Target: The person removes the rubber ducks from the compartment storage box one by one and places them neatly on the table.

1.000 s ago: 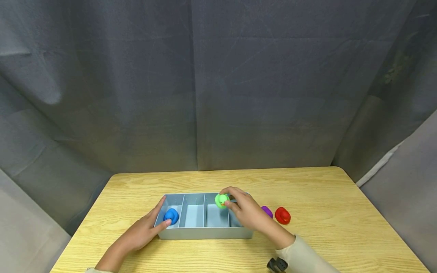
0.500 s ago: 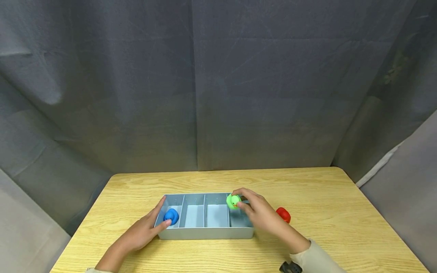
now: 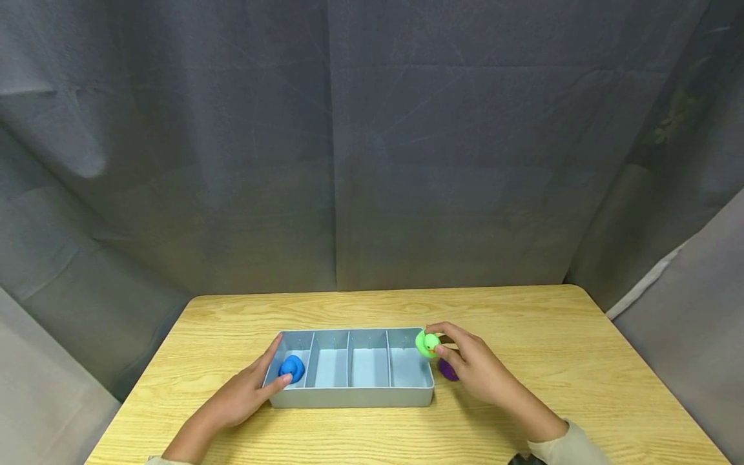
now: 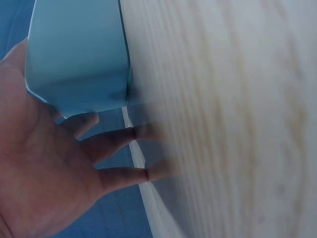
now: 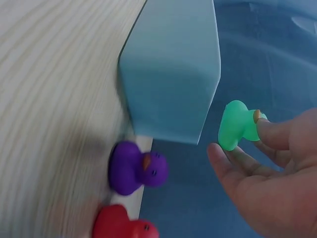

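Observation:
A pale blue-grey divided box (image 3: 351,396) stands on the table, a blue rubber duck (image 3: 292,368) in its leftmost compartment. My left hand (image 3: 247,392) rests around the box's left end, thumb over the near rim and a fingertip at the far corner. In the left wrist view its other fingers (image 4: 114,144) stretch out straight along the end wall. My right hand (image 3: 479,368) pinches a light green rubber duck (image 5: 232,128) between thumb and fingertips, held up at the box's right end. Beneath that hand sits a purple rubber duck (image 5: 130,167), partly hidden in the head view.
Beside the purple duck is a red rubber duck (image 5: 119,223), cut off by the right wrist view's edge and hidden behind the right hand in the head view. The wooden table (image 3: 244,310) ends at a dark grey curtain (image 3: 349,161).
My right hand has carried the green duck rightward, from over the third compartment to the box's right end. The red duck has become hidden behind it. The left hand keeps its place.

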`<state>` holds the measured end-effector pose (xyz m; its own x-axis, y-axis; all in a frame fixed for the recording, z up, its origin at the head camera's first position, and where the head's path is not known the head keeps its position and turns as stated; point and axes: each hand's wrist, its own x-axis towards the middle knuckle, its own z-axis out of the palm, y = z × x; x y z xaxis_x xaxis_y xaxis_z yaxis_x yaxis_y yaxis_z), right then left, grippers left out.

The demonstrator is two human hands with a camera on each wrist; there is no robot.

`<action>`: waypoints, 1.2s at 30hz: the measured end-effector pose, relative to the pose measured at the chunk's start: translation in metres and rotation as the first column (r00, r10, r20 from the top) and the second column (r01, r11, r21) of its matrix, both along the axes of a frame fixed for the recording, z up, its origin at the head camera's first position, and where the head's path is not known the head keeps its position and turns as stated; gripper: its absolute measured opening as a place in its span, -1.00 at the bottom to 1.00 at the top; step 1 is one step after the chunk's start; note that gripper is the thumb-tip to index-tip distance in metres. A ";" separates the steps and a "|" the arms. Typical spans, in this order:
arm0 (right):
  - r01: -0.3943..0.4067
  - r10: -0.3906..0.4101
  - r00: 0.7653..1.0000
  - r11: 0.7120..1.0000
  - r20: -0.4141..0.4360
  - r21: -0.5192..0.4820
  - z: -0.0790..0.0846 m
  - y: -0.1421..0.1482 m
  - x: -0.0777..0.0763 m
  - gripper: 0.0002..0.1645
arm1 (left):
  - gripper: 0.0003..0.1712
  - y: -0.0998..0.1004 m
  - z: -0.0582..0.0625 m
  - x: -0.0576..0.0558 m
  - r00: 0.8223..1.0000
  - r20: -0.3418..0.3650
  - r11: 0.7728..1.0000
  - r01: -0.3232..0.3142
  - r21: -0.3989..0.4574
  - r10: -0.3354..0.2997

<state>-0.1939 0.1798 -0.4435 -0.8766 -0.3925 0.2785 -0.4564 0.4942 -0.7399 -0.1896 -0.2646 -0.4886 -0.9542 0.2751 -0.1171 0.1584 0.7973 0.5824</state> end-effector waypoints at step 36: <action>0.112 -0.096 0.988 0.984 -0.123 0.137 -0.025 0.109 0.014 -0.62 | -0.05 0.001 0.001 0.000 1.000 0.016 1.000 -0.001 0.008 0.001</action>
